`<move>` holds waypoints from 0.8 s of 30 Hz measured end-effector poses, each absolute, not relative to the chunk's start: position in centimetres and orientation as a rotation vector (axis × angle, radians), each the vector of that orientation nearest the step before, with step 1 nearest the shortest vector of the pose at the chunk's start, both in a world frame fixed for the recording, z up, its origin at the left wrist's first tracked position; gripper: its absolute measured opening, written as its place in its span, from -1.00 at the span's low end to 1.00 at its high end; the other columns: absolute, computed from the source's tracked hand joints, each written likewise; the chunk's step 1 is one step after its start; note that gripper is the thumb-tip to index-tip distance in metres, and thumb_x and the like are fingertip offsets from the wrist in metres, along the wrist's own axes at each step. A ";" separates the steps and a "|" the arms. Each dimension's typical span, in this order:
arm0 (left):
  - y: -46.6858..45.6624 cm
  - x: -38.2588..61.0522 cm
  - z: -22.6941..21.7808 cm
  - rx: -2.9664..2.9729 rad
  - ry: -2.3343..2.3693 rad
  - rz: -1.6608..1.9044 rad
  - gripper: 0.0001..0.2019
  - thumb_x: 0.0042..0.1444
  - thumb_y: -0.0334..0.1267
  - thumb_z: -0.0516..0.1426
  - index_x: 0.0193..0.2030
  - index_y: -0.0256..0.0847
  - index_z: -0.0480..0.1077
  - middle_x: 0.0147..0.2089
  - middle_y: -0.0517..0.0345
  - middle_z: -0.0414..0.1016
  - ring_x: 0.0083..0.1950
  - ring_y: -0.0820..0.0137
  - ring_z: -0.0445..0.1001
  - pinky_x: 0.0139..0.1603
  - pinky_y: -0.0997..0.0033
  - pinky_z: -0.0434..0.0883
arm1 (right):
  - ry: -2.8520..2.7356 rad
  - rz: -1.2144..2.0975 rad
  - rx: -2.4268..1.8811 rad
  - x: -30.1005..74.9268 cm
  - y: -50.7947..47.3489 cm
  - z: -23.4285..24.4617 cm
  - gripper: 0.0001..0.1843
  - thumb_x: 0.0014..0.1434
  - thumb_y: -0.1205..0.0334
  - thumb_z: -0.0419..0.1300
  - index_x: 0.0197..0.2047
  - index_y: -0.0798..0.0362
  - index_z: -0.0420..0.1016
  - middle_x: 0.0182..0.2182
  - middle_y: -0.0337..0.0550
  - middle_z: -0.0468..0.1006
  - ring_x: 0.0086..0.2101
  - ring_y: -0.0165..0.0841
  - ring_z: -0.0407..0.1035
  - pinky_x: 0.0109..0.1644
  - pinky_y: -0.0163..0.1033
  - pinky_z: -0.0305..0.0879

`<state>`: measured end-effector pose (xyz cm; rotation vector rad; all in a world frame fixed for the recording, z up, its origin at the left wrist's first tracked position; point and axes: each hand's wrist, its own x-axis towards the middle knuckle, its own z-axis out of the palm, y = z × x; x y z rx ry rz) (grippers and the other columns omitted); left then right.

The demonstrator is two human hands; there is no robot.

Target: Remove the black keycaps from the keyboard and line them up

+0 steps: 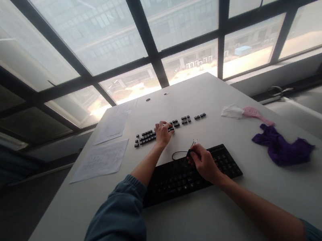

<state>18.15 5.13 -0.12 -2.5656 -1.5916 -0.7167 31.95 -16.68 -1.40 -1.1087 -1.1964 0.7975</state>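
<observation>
My left hand reaches over the rows of loose black keycaps, its thumb and fingertips closing round a keycap among them. Over the black keyboard, my right hand is closed on a keycap puller, whose thin wire ends stick up past the fingers. Most of the puller's grip is hidden in that hand. A thin black cable loops out behind the keyboard, just left of my right hand. My forearms cover parts of the keyboard.
Two paper sheets lie on the left of the white table. To the right are a white cloth, a pink round-headed item and a crumpled purple cloth. Large windows rise beyond the far edge.
</observation>
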 end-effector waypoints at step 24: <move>-13.8 17.3 0.2 -3.261 -1.215 -0.825 -0.94 0.15 -0.33 0.24 -0.24 -0.20 0.56 -0.23 0.03 0.51 -0.16 0.27 0.46 -0.05 0.28 0.41 | -0.711 0.748 -1.052 33.1 -16.0 -1.8 -0.68 0.20 -0.06 0.20 -0.19 0.02 0.31 -0.49 -0.21 0.56 -0.54 -0.30 0.48 -0.44 -0.22 0.42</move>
